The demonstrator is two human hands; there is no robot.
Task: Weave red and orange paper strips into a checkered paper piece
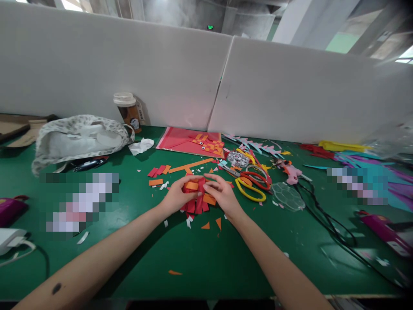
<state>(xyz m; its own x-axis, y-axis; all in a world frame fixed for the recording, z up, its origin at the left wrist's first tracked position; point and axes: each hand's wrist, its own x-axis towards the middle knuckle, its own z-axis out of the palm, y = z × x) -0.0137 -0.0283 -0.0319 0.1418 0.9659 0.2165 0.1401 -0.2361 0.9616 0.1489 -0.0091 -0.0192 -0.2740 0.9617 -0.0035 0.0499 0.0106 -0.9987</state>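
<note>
Red and orange paper strips (199, 200), some of them crossing one another, are gathered between my two hands near the table's middle. On their left side, my left hand (177, 196) is closed with thumb and fingers on the strips. My right hand (223, 196) pinches them from the right, its fingertips close to the left ones. Parts of the strips are hidden behind my fingers. Just beyond lie short red and orange paper pieces (158, 171) and a long orange strip (190, 165). A woven red and orange paper shape with eyes (208, 145) rests on a red packet (174, 140).
Scissors with red handles (258, 180) and yellow-handled scissors (250, 191) lie right of my hands. Further right are a pink glue gun (293, 173) and its black cable (322, 221). A cloth bag (48, 144) and a lidded cup (127, 112) stand back left, before a white partition (129, 56).
</note>
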